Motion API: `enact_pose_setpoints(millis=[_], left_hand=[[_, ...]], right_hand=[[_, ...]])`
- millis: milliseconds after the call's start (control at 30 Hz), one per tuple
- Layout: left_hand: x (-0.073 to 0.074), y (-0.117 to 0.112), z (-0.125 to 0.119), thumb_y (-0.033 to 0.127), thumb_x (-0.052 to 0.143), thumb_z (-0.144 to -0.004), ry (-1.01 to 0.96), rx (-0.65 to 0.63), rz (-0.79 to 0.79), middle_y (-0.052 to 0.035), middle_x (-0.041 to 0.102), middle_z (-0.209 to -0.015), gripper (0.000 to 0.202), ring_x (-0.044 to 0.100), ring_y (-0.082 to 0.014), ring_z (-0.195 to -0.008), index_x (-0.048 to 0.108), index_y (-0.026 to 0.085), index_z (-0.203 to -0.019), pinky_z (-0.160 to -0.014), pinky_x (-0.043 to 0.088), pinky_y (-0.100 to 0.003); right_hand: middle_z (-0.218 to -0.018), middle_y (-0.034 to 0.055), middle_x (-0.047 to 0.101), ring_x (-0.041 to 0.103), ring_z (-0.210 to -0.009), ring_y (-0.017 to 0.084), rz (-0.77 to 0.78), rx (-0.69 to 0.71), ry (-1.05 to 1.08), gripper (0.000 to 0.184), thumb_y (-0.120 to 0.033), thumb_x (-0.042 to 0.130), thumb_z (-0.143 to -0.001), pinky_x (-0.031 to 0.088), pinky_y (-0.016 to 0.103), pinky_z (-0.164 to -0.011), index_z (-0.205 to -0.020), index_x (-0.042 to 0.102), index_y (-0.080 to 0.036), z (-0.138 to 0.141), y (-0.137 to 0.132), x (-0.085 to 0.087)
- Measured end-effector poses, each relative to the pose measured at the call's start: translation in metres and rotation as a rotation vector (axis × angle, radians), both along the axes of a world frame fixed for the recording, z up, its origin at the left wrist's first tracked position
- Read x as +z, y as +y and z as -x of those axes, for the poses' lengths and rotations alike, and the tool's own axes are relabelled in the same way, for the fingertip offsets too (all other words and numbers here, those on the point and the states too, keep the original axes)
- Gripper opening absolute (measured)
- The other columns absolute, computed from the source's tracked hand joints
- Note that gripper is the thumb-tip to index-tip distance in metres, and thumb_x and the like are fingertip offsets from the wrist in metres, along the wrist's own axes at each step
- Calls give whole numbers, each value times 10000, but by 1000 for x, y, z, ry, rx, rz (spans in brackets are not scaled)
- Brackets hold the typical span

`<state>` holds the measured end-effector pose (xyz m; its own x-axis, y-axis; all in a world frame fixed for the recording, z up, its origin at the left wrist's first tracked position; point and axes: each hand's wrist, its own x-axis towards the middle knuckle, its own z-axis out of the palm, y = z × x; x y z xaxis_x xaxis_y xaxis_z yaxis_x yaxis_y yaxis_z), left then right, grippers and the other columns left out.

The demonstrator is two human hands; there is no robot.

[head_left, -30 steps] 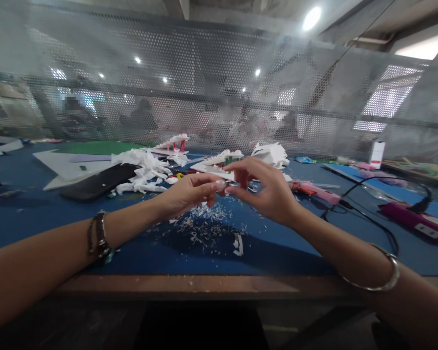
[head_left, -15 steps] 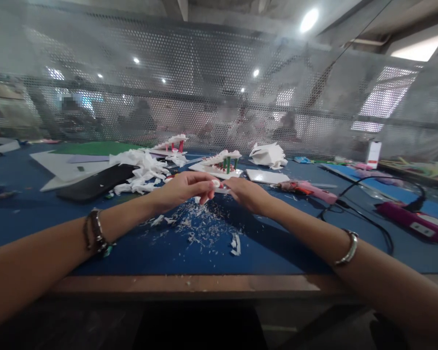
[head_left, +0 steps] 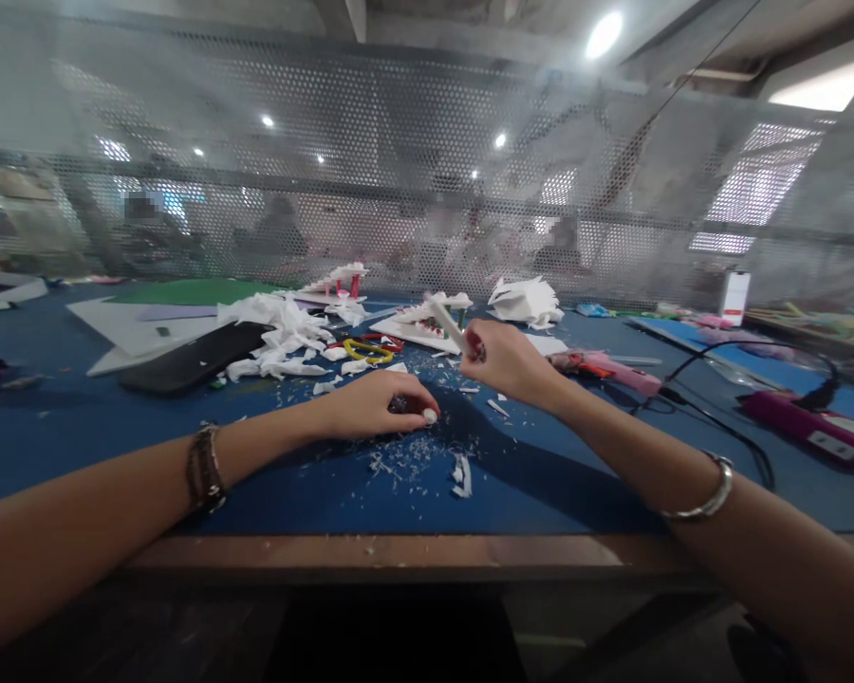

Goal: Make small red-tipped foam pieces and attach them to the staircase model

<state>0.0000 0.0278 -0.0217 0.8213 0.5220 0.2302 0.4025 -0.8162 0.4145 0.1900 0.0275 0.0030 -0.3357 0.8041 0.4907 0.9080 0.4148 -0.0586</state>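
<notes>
My left hand [head_left: 374, 406] rests low over the blue mat, thumb and fingertips closed on a small white rounded piece [head_left: 431, 415]. Up to its right, my right hand [head_left: 505, 362] is curled in a fist around a flat whitish strip [head_left: 447, 323], whose free end points up and left. What kind of tool or material the strip is, I cannot make out. Below the hands lie fine white shavings [head_left: 413, 460] and a torn white scrap [head_left: 461, 476]. Behind the strip stands a small white stepped model [head_left: 413, 327] on green posts, partly hidden by it.
A second stepped model [head_left: 338, 282] with red posts stands farther back. Crumpled white scraps [head_left: 285, 327], a black phone-like slab [head_left: 192, 359] and yellow-handled scissors [head_left: 368, 353] lie left. Rightward are a pink glue gun [head_left: 630, 378], its cable and a purple power strip [head_left: 811, 427].
My hands have moved apart. The left has come down nearer the mat with the white piece, while the right has lifted the strip and tilted it upward.
</notes>
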Motion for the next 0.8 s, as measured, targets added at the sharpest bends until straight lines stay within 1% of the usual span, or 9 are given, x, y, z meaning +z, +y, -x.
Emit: enact_pose_setpoints(millis=[67, 167, 233, 300, 400, 467, 533, 633, 800], left_hand=[[1, -2, -1, 255, 496, -736, 21, 13, -8, -45, 605, -802, 201, 529, -137, -717, 609, 145, -861, -665, 383, -230], [2, -3, -1, 238, 499, -722, 51, 33, -60, -59, 572, -809, 179, 513, -143, -727, 593, 122, -822, -679, 388, -237], [1, -2, 0, 280, 496, -728, 58, 53, -103, -81, 543, -882, 221, 507, -160, -775, 586, 119, -850, -725, 393, -269], [0, 0, 1, 356, 504, -727, 45, 85, -133, -102, 518, -975, 312, 502, -184, -826, 564, 125, -928, -772, 385, -313], [0, 2, 2, 481, 508, -711, -59, 142, -177, -114, 518, -1007, 480, 502, -200, -837, 492, 130, -1038, -767, 384, -328], [1, 1, 1, 509, 476, -727, -117, 153, -240, -105, 539, -944, 475, 503, -191, -795, 488, 129, -1012, -713, 386, -298], [3, -2, 0, 473, 408, -781, -65, 155, -323, -76, 553, -788, 376, 489, -168, -677, 528, 137, -899, -627, 365, -271], [6, -7, -1, 408, 346, -822, 71, 169, -460, -30, 478, -575, 334, 408, -145, -529, 560, 154, -789, -549, 299, -269], [8, -11, -3, 407, 347, -818, 76, 206, -557, -6, 407, -530, 327, 350, -132, -499, 546, 155, -759, -537, 265, -274]], right_hand=[[-581, 7, 523, 490, -518, 107, 30, 16, 118, 36, -152, 473, -638, 378, 247, -487, -663, 450, -164, -3, -5, 8], [-503, -36, 495, 488, -435, 75, 236, 119, 537, 74, -150, 491, -667, 417, 220, -448, -650, 423, -174, -6, -10, 16], [-522, -29, 525, 533, -476, 75, 371, 240, 819, 101, -183, 511, -702, 457, 214, -485, -638, 434, -169, -7, -13, 19], [-571, -10, 563, 572, -541, 77, 455, 355, 938, 150, -252, 504, -747, 480, 208, -533, -638, 457, -160, -5, -16, 19], [-586, 2, 582, 589, -557, 78, 587, 455, 944, 201, -292, 465, -791, 484, 198, -539, -652, 482, -148, 3, -23, 16], [-583, -3, 571, 583, -550, 71, 627, 488, 920, 192, -259, 453, -801, 482, 192, -539, -653, 486, -142, 11, -29, 12], [-606, -12, 557, 574, -559, 64, 621, 518, 904, 164, -221, 451, -798, 484, 194, -552, -659, 484, -139, 19, -35, 9], [-597, -33, 515, 524, -495, 50, 567, 538, 829, 144, -216, 445, -790, 454, 188, -483, -668, 473, -144, 27, -42, 7], [-439, -91, 390, 351, -356, 25, 502, 504, 715, 121, -236, 430, -792, 288, 160, -346, -700, 452, -161, 27, -45, 8]])
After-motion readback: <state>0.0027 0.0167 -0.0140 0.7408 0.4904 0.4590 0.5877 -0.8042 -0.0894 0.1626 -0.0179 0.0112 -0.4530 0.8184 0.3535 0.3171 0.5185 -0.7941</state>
